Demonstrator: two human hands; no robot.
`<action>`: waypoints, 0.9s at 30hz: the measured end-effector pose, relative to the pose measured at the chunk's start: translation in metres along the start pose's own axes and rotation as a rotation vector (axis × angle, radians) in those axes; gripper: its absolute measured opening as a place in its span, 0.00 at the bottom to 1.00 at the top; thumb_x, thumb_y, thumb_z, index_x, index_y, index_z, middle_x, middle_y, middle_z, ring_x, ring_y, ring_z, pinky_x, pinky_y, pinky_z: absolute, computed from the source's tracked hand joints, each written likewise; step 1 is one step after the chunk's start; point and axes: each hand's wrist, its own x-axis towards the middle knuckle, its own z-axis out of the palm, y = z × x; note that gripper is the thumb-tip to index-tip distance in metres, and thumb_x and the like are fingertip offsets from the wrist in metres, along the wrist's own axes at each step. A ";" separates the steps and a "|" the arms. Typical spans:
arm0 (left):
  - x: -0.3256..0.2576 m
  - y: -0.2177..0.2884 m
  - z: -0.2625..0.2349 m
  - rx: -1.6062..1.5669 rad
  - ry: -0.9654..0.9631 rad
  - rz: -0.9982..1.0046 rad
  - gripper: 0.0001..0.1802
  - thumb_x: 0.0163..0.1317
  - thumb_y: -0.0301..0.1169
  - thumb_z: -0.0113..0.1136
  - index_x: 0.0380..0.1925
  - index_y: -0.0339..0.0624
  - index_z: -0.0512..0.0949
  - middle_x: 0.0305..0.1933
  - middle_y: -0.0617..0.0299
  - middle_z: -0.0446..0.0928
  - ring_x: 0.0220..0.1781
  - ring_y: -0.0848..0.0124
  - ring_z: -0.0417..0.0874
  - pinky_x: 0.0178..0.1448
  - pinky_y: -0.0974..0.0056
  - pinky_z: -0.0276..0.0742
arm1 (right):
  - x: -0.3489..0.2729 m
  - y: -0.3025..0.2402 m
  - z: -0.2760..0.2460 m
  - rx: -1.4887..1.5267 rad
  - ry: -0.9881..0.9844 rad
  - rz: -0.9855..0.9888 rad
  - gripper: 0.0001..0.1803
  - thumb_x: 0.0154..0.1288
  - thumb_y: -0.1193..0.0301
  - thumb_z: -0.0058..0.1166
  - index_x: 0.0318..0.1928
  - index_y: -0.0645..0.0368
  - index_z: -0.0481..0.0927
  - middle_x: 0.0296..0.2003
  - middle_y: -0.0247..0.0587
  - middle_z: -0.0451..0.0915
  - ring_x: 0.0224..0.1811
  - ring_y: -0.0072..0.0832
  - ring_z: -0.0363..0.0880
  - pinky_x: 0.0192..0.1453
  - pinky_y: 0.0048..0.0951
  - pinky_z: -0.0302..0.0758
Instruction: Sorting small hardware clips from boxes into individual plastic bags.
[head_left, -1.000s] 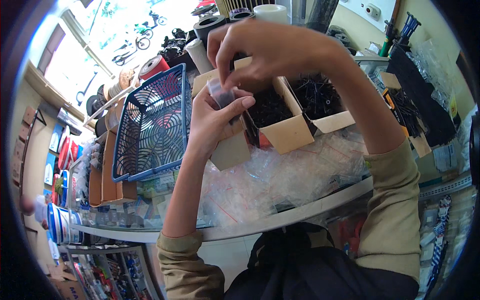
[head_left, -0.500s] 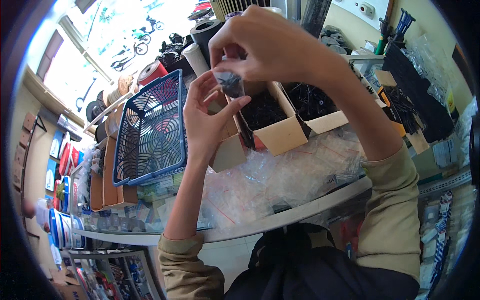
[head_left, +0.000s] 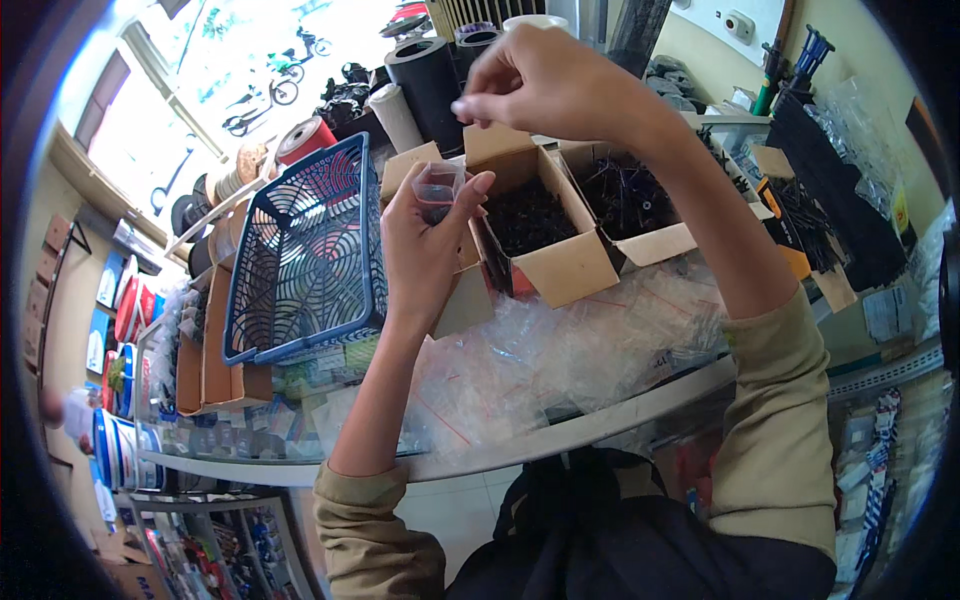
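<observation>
Currently 1 clr bag [head_left: 440, 186] in L hand [head_left: 420, 240], 1 basket [head_left: 300, 265] nearby.

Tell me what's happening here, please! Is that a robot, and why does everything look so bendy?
No robot here: those are a person's own two hands. The person wears a camera on their head that looks down, and its very wide lens bends straight edges. The left hand holds a small clear bag. The right hand is up above the cardboard boxes; I can't see anything in it. Small dark pieces fill the boxes, but they're too tiny to name surely. On the glass counter there's also a blue basket and a spread of clear plastic bags.
</observation>
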 end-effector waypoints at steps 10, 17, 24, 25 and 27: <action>0.004 -0.001 0.001 -0.089 -0.008 -0.032 0.12 0.59 0.35 0.63 0.29 0.36 0.75 0.25 0.65 0.77 0.27 0.80 0.77 0.34 0.75 0.69 | -0.007 0.047 0.053 -0.455 -0.919 0.083 0.36 0.41 0.56 0.67 0.51 0.64 0.76 0.41 0.50 0.81 0.46 0.40 0.79 0.54 0.34 0.74; 0.004 -0.002 -0.001 -0.091 -0.025 -0.033 0.12 0.60 0.35 0.63 0.28 0.37 0.75 0.24 0.65 0.76 0.26 0.80 0.76 0.33 0.75 0.69 | 0.001 0.017 0.057 -0.630 -1.050 0.117 0.34 0.39 0.51 0.66 0.43 0.64 0.80 0.41 0.49 0.81 0.45 0.39 0.80 0.51 0.34 0.76; 0.004 -0.001 0.000 -0.064 -0.031 -0.040 0.12 0.60 0.35 0.63 0.27 0.37 0.75 0.24 0.66 0.76 0.26 0.81 0.76 0.32 0.75 0.69 | -0.002 0.036 0.075 -0.603 -1.003 0.097 0.33 0.42 0.52 0.64 0.46 0.62 0.80 0.45 0.46 0.80 0.48 0.37 0.79 0.53 0.33 0.74; 0.005 -0.002 -0.001 -0.084 -0.032 -0.046 0.12 0.60 0.35 0.62 0.27 0.37 0.75 0.24 0.66 0.76 0.26 0.81 0.76 0.32 0.75 0.69 | -0.002 0.035 0.076 -0.628 -0.976 0.073 0.34 0.42 0.52 0.64 0.49 0.59 0.79 0.49 0.43 0.79 0.51 0.34 0.77 0.56 0.32 0.72; 0.004 -0.001 -0.001 -0.081 -0.033 -0.047 0.12 0.60 0.35 0.62 0.27 0.37 0.74 0.24 0.66 0.76 0.26 0.81 0.76 0.32 0.75 0.69 | -0.003 0.034 0.076 -0.625 -0.990 0.078 0.33 0.43 0.53 0.64 0.49 0.59 0.79 0.49 0.43 0.79 0.51 0.34 0.77 0.55 0.32 0.72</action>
